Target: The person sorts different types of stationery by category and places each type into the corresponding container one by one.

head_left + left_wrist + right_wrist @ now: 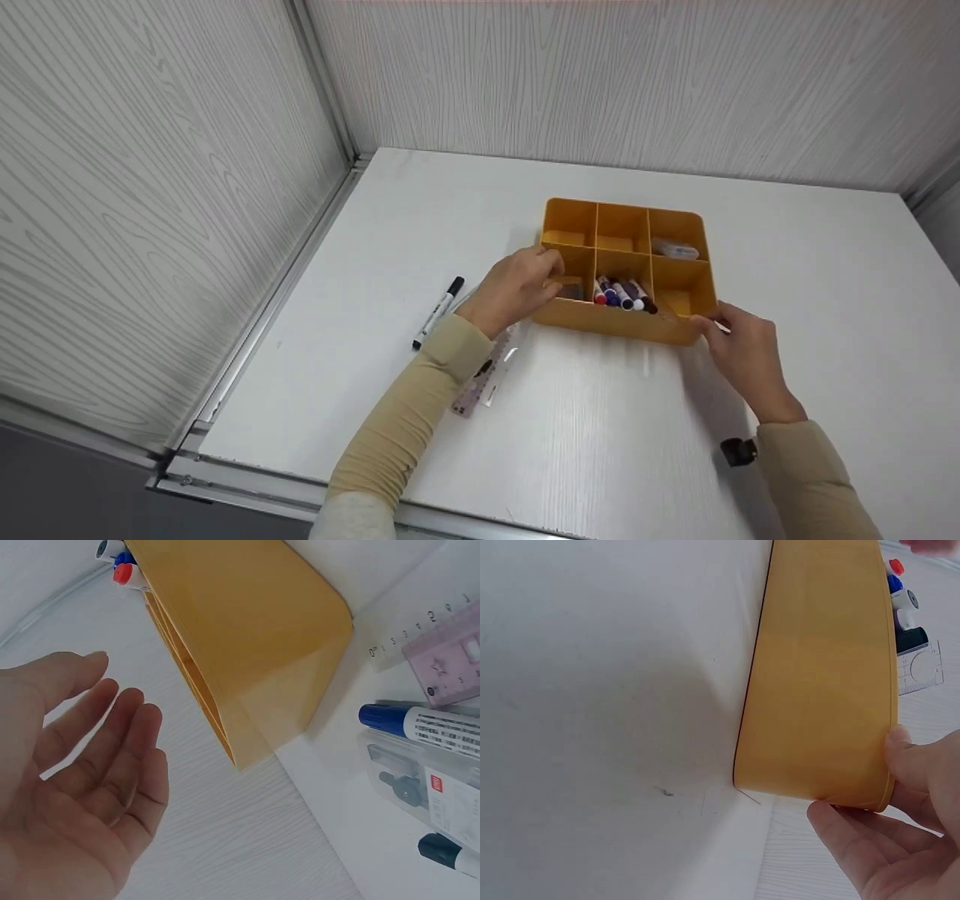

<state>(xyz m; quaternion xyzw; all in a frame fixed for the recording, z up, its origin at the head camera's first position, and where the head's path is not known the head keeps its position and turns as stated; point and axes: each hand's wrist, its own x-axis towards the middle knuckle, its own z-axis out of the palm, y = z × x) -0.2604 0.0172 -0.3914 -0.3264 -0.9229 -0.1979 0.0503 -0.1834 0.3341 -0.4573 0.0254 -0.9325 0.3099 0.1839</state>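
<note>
A yellow six-compartment organizer box (615, 324) sits on the table. My right hand (746, 360) grips its front right corner; in the right wrist view the thumb lies at the rim and the fingers (847, 840) against the side. My left hand (514, 289) is over the front left compartment, fingers loosely bent; in the left wrist view the left hand (97, 772) holds nothing. Several markers (622, 294) stand in the front middle compartment. A small clear case (675, 249) lies in the back right one. Something grey (571, 289), partly hidden, is in the front left one.
Left of the box lie a black-capped marker (439, 313) and a pink ruler (469, 394). The left wrist view also shows a blue-capped marker (420, 724) and a clear compass case (412, 780). Panels (600, 82) wall the back and left.
</note>
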